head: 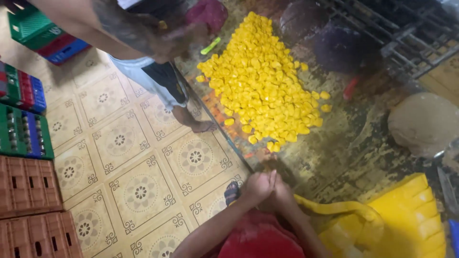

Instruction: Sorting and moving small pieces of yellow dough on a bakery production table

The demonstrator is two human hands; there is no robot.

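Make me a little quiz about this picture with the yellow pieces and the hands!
1. True or false: the left hand and the right hand are pressed together.
2. What colour is the heap of pieces on the mat? A green, B yellow, C blue.
3. What stands stacked at the left edge of the tiled floor?

Key: 1 true. 2 B. 3 Plastic crates, brown ones below, green, red and blue ones above.

Fruit-processing workroom: yellow fruit heap [260, 79], stacked crates [28, 186].
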